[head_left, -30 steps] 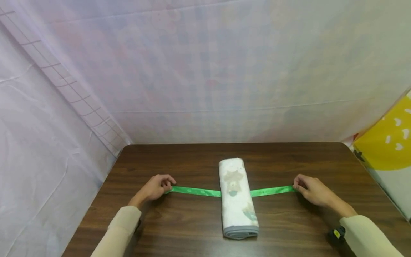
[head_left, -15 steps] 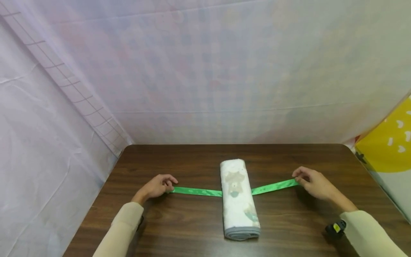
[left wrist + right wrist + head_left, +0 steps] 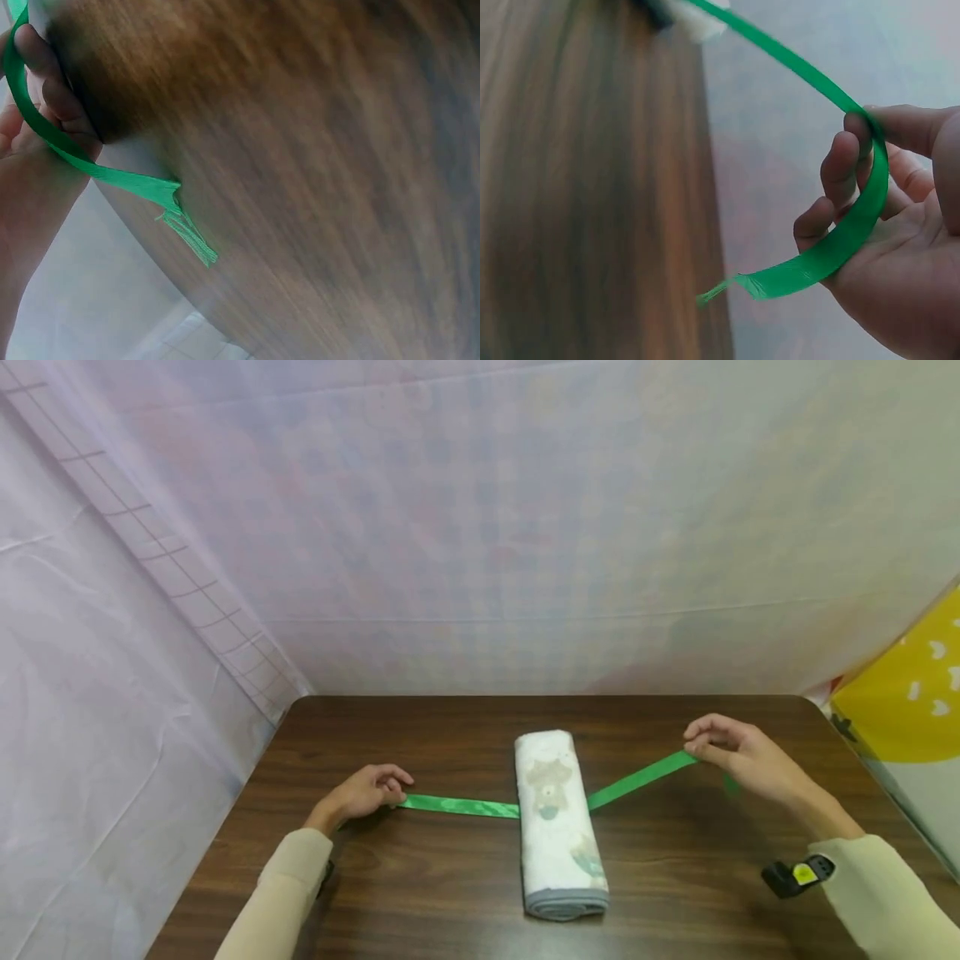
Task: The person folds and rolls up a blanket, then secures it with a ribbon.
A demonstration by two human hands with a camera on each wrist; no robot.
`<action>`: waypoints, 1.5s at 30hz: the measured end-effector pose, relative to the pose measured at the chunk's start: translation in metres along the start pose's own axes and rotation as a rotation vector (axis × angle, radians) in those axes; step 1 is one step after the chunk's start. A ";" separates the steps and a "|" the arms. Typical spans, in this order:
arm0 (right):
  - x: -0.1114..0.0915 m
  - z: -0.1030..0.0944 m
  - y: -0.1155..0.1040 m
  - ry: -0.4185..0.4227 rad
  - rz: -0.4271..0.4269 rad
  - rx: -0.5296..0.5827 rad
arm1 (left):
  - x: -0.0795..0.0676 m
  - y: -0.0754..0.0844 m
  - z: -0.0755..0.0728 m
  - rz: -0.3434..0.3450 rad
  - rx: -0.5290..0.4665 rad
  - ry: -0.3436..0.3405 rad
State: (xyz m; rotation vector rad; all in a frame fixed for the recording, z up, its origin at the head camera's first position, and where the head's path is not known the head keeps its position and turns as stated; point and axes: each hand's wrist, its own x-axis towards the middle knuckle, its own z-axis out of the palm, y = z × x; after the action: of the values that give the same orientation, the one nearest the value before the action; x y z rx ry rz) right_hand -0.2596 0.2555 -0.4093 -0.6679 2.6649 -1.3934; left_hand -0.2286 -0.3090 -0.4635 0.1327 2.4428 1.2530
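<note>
A white rolled towel [image 3: 551, 827] with a bear print and grey edging lies lengthwise on the dark wooden table. Under it passes a green ribbon [image 3: 461, 807], which comes out on both sides. My left hand [image 3: 367, 792] pinches the ribbon low over the table; a frayed tail [image 3: 187, 232] hangs past the palm in the left wrist view. My right hand [image 3: 753, 760] pinches the other side between thumb and index finger, raised so the ribbon slopes up from the towel. In the right wrist view the loose ribbon end [image 3: 810, 274] curls across that palm.
The brown table [image 3: 420, 727] has rounded far corners. A pale checked curtain [image 3: 480, 527] hangs behind it, and white sheeting [image 3: 97, 693] covers the left side. A yellow patterned cloth [image 3: 907, 702] is beyond the right edge.
My right hand has risen and moved slightly away from me, lifting its side of the ribbon into a steeper slope. The left hand and the towel stay nearly where they were.
</note>
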 end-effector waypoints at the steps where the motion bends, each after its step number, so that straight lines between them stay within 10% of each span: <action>1: 0.002 -0.001 -0.004 -0.005 -0.003 0.010 | 0.000 0.000 0.000 0.000 -0.005 -0.001; 19: 0.034 0.032 -0.088 -0.187 -0.002 0.195 | 0.002 0.003 -0.001 0.003 -0.019 -0.026; 45: 0.059 0.106 -0.130 -0.346 -0.106 0.239 | 0.006 -0.001 -0.002 0.048 -0.076 -0.084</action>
State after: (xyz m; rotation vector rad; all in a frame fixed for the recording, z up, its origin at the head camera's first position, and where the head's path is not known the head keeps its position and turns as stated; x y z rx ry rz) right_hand -0.2417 0.0857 -0.3599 -0.9349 2.1877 -1.4370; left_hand -0.2351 -0.3093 -0.4651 0.2193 2.3307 1.3309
